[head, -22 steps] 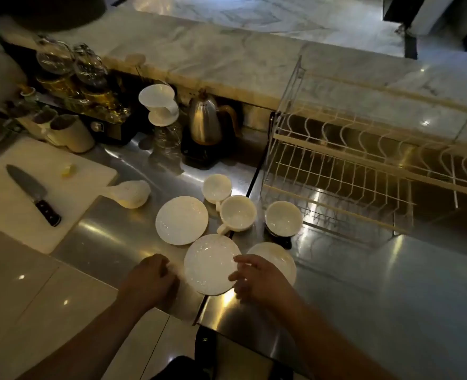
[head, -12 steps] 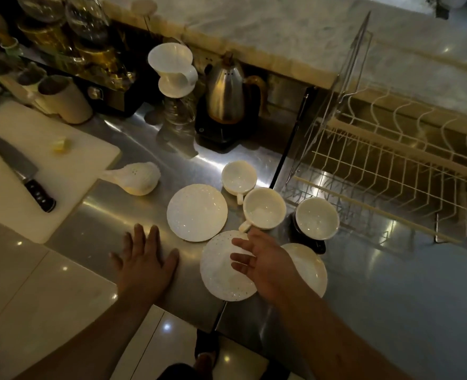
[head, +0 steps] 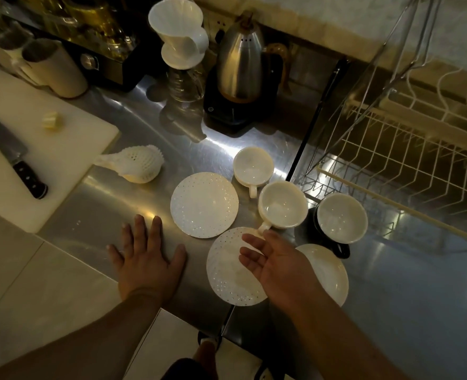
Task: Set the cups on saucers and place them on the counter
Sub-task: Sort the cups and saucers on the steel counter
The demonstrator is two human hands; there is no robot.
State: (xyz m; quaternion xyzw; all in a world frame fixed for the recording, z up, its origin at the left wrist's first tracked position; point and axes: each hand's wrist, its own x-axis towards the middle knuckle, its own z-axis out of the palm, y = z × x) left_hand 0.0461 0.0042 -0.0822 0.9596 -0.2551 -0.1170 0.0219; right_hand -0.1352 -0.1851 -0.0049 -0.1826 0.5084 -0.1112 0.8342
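Three white cups stand on the steel counter (head: 254, 138): a far cup (head: 252, 167), a middle cup (head: 283, 205) and a right cup (head: 342, 217) with a dark outside. Three saucers lie near them: a dotted left saucer (head: 204, 204), a dotted near saucer (head: 228, 275) and a plain right saucer (head: 328, 272). My left hand (head: 147, 263) lies flat on the counter, fingers spread, holding nothing. My right hand (head: 276, 263) hovers over the near saucer, fingers apart, its fingertips just short of the middle cup's handle.
A steel kettle (head: 240, 69) on a dark base and a white dripper (head: 180, 42) on a glass carafe stand behind. A wire dish rack (head: 407, 149) fills the right. At left lie a white cutting board (head: 34, 149), a knife (head: 15, 163) and a white textured jug (head: 137, 164).
My view has moved closer and lower. My left hand went from curled to flat on the counter. My right hand opened and moved forward over the near saucer toward the middle cup's handle.
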